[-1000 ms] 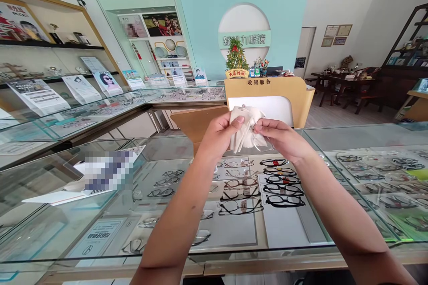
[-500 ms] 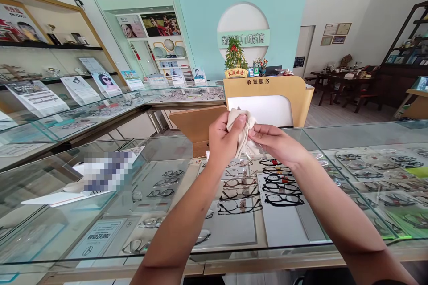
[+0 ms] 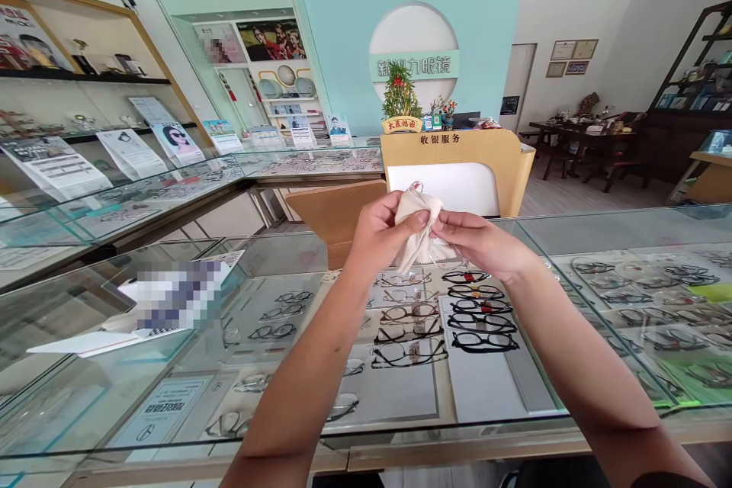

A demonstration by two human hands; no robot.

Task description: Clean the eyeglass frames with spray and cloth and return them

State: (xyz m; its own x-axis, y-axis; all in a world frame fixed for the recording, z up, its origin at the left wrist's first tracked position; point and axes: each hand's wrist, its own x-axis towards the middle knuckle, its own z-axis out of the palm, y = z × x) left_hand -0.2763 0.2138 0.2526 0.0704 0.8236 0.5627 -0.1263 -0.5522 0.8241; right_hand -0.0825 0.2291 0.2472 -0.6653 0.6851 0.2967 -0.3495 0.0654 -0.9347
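Both hands are held up over a glass display counter, close together around a cream cleaning cloth (image 3: 422, 240). My left hand (image 3: 384, 232) is closed on the bunched cloth, thumb pressed across its front. The fingers of my right hand (image 3: 474, 240) pinch at the cloth's right side. A thin, clear-edged pair of eyeglasses (image 3: 416, 187) seems to be wrapped there. Only a bit of rim shows above the cloth and a fine wire-like line below; the rest is hidden. Under the hands, inside the case, lie rows of dark-framed glasses (image 3: 483, 341).
The glass counter (image 3: 297, 255) spans the front. An opened white leaflet (image 3: 103, 341) rests on its left part. Beyond stand a brown panel (image 3: 337, 213) and a yellow cashier desk (image 3: 518, 168) with a plant. More glass cases (image 3: 309, 160) run along the left.
My left thumb has slid lower on the cloth, and the cloth is turned and spread a little differently. A bit of clear rim now shows at its top. Both hands stay in nearly the same place.
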